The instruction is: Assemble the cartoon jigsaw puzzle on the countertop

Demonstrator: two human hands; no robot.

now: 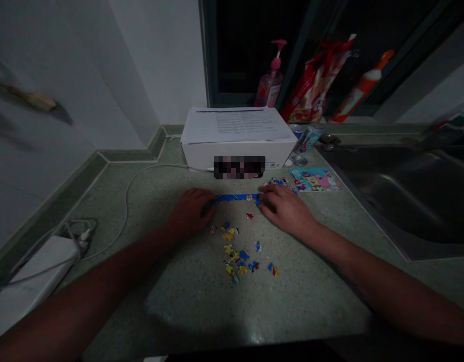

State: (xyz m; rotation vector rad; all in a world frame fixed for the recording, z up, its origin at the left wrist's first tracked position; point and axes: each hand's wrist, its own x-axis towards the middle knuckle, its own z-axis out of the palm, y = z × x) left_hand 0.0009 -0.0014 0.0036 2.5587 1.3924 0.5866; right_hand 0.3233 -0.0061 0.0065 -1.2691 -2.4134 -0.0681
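A narrow blue strip of joined jigsaw pieces point(235, 197) lies flat on the counter between my hands. At its left end, my left hand point(192, 208) has thumb and fingers curled round the tip. My right hand point(283, 206) pinches the right end, its fingers bent and partly covering the pieces. Just below the strip lies a single red and white jigsaw piece point(249, 216). Nearer to me, loose yellow, blue and orange jigsaw pieces point(230, 250) are scattered. Behind my right hand is another pile of jigsaw pieces point(279, 182), partly hidden by the fingers.
Behind the strip, a phone point(239, 168) leans against a white box point(202, 153) topped with printed sheets point(235, 124). A cartoon picture card point(315, 180) lies right, beside the sink point(413, 196). A white cable point(126, 201) runs left to a power strip point(39, 271). A can point(310, 138) stands behind.
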